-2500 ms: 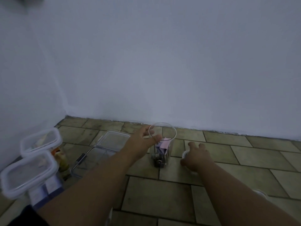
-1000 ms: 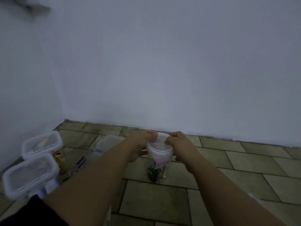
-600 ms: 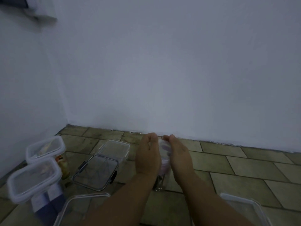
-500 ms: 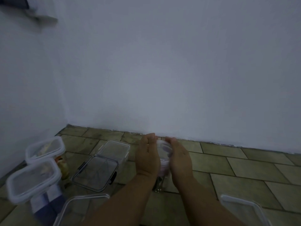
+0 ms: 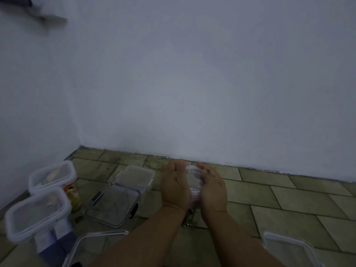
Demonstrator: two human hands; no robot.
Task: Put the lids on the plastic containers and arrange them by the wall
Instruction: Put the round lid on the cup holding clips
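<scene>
Hands meet over a tall round clear jar (image 5: 190, 212) standing on the tiled floor (image 5: 289, 199), close to the foot of the pale wall (image 5: 192, 74). In the head view, the left hand (image 5: 174, 187) cups the jar's left side and the right hand (image 5: 212, 189) cups its right side, palms turned toward each other, fingers curled forward round the top. Between the fingertips sits a round white lid (image 5: 192, 170) on the jar's mouth; both hands are closed against the lid and the jar's upper part. Whether the lid is fully seated cannot be told, since the hands hide most of the rim. Something dark lies in the jar's bottom, seen below the wrists.

Left of the hands stands a rectangular clear container (image 5: 134, 180), and a clip lid with dark clasps (image 5: 113, 205) lies tilted just in front of it. Farther left, near the side wall, two lidded containers (image 5: 38, 212) stand one behind the other, blurred, with coloured contents showing between them. At the bottom edge an open clear container (image 5: 86, 247) shows beside the left forearm, and another clear container (image 5: 289, 251) sits at the lower right, cut off by the frame.
</scene>
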